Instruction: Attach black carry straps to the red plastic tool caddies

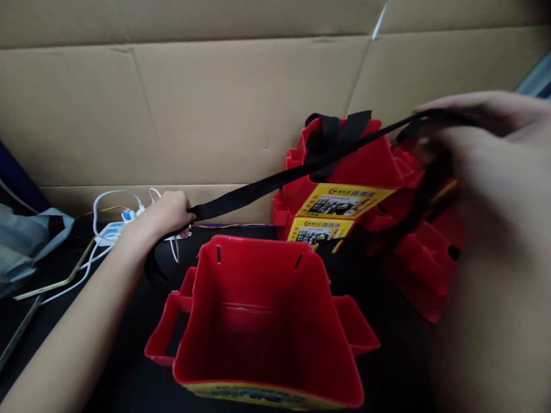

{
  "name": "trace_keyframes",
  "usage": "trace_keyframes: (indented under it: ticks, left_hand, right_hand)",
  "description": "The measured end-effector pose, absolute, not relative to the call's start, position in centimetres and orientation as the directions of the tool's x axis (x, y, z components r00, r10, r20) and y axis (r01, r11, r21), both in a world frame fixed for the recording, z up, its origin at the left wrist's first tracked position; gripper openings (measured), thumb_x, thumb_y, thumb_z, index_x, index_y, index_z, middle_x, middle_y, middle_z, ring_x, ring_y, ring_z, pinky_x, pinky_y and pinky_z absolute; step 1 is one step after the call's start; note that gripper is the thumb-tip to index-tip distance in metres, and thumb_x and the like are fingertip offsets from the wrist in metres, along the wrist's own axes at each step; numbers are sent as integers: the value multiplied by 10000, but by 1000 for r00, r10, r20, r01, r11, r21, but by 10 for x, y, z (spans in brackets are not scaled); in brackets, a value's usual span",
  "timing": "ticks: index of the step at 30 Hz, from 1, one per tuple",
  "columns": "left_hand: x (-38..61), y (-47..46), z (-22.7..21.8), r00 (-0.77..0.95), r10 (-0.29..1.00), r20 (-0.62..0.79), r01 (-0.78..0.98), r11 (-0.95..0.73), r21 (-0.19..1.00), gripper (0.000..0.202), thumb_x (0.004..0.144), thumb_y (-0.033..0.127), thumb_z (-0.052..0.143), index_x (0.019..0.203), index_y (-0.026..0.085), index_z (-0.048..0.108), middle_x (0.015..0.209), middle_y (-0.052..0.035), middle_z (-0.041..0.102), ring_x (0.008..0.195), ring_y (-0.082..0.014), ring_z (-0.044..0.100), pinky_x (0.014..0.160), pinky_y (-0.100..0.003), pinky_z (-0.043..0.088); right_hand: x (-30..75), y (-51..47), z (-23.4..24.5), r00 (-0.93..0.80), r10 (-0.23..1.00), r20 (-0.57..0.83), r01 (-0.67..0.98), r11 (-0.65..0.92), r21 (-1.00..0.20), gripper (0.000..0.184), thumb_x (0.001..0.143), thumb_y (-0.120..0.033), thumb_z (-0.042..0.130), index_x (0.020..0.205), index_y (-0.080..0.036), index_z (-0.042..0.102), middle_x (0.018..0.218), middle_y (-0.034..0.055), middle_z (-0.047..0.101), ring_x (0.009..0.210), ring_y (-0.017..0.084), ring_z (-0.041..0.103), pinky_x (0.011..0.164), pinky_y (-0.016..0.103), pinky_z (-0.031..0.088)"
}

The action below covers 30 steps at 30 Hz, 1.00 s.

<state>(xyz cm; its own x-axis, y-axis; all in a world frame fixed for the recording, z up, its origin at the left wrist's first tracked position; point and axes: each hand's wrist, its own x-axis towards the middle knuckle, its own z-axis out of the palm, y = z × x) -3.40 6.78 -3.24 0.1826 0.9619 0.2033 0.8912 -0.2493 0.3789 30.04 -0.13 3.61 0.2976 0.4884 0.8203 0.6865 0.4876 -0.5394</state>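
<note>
Background: a wall of brown corrugated cardboard sheets (206,109) stands behind a dark work surface (129,367).
Strap: a long black woven strap (267,184) is stretched tight in the air, from the left hand low on the left up to the right hand high on the right. It passes above the open bin and in front of the stacked bins.
Left hand: the left hand (169,212) is closed as a fist around the lower end of the strap, just above the dark surface.
Right hand: the right hand (469,143) is very near the camera and blurred. Its fingers are bent around the upper end of the strap; the exact grip I cannot tell.
Open bin: a red plastic bin with two side pockets (267,321) stands upright below the strap, empty inside, with two slots in its far wall.
Stacked bins: more red plastic bins with yellow labels (344,189) lie nested behind it, near the cardboard; black straps hang on the top one.
Cables: white cables and a white power strip (112,229) lie just beside the left hand.
</note>
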Motion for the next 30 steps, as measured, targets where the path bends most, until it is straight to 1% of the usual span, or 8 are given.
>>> trace_keyframes:
  ticks: [4,8,11,14,17,21,25,30]
  left_hand:
    - [-21,56,-26,315,919,236,838,-386,385,332,605,307,695,918,196,690,873,-69,697,685,-184,614,560,-236,405]
    - [14,31,-16,498,777,385,543,-625,561,717,688,431,643,1331,250,382,1348,-77,445,1147,-232,479,887,-310,410]
    - [39,27,-17,617,694,372,224,-607,762,587,728,373,623,1268,207,463,1260,-81,522,1133,-212,493,916,-309,406]
    - [44,38,-23,651,702,288,91,-449,889,428,726,287,634,1132,165,574,857,-31,636,766,-122,585,694,-234,454]
    - [29,55,-24,487,835,254,35,-310,950,258,776,235,551,1008,138,609,498,68,374,418,-41,329,423,-180,271]
    - [3,73,-21,197,951,241,-59,-233,971,28,747,161,503,730,140,497,476,85,210,386,-36,186,385,-196,132]
    - [-6,83,-22,90,963,253,-26,-252,967,167,692,132,496,646,182,343,471,78,254,388,-41,223,389,-192,168]
    - [-6,92,-35,-2,955,297,116,-294,949,39,666,149,492,697,165,475,461,72,304,400,-57,282,412,-197,201]
  right_hand:
    - [286,-2,32,242,504,829,727,471,-499,280,765,-257,476,989,-243,644,919,87,640,752,238,581,558,354,403]
    - [241,0,15,-153,759,633,756,503,-419,235,710,-162,475,856,-201,654,855,31,670,777,207,596,697,342,454]
    - [214,9,-4,-280,818,502,700,532,-476,212,708,-166,476,848,-177,633,849,44,670,770,184,593,679,289,443]
    - [208,19,-15,-315,850,421,662,515,-544,193,732,-192,482,885,-164,598,827,53,662,714,160,572,611,253,420]
    - [222,24,-10,-337,854,396,649,516,-559,208,758,-253,518,928,-161,594,744,30,631,647,137,533,565,242,396]
    - [257,21,12,-275,906,321,649,421,-634,296,758,-278,561,1037,-205,628,735,13,611,672,129,536,601,248,415]
    - [295,14,26,-230,920,317,431,388,-815,361,710,-290,618,1071,-278,613,648,-40,550,535,65,471,497,204,355]
    - [335,14,21,-115,921,372,278,389,-878,300,761,-494,429,864,-272,603,432,-109,239,332,-5,206,417,176,178]
